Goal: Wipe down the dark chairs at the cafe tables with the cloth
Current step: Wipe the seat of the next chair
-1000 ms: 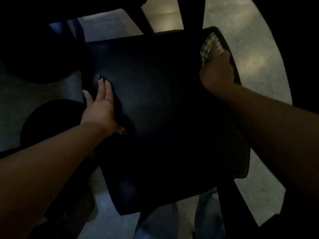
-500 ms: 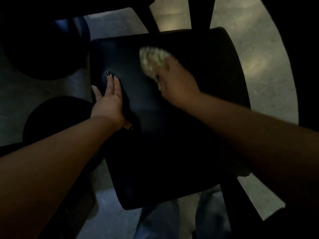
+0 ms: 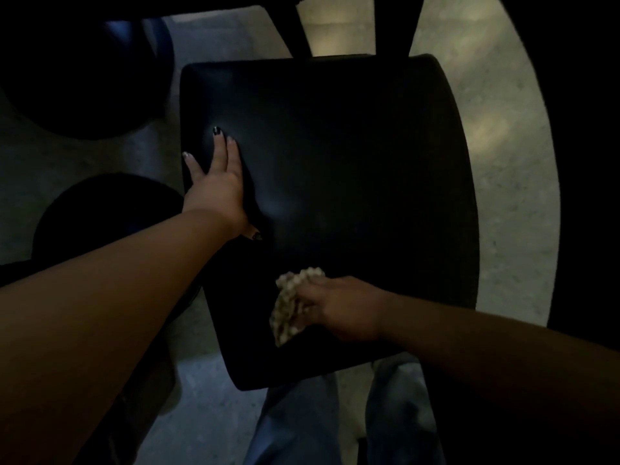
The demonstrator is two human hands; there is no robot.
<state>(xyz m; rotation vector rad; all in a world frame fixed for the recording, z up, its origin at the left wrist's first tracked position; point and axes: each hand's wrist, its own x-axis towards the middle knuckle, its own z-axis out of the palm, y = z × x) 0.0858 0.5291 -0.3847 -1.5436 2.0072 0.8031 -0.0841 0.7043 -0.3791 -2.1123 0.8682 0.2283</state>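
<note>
**Head view: chair seat held flat and wiped near its front edge**

Head view, looking steeply down: a dark chair seat (image 3: 335,182) fills the centre of the frame, its padded surface carrying a faint sheen left of centre. Two dark uprights of the chair's back (image 3: 392,25) are seen rising at the upper centre, cut off by the top edge.

The left hand (image 3: 218,186) is laid flat on the left part of the seat, fingers straight and together, pointing toward the top of the frame; the little finger is spread over the seat's left edge. Dark polish is visible on the nails. The thumb is mostly hidden beneath the wrist. Nothing is grasped by this hand.

The right hand (image 3: 342,308) is placed on the lower part of the seat, near its front edge, knuckles up. A pale, nubbly cloth (image 3: 292,307) is bunched under and around its fingers and is pressed against the seat, spilling out to the left of the hand. The fingers are curled onto the cloth, so it is gripped.

A light speckled floor (image 3: 503,162) is seen around the seat, brightest at the right. A round dark shape (image 3: 100,209) lies at the left, below the seat level. Blue trousers (image 3: 295,424) are visible at the bottom centre, just below the seat's front edge.
</note>
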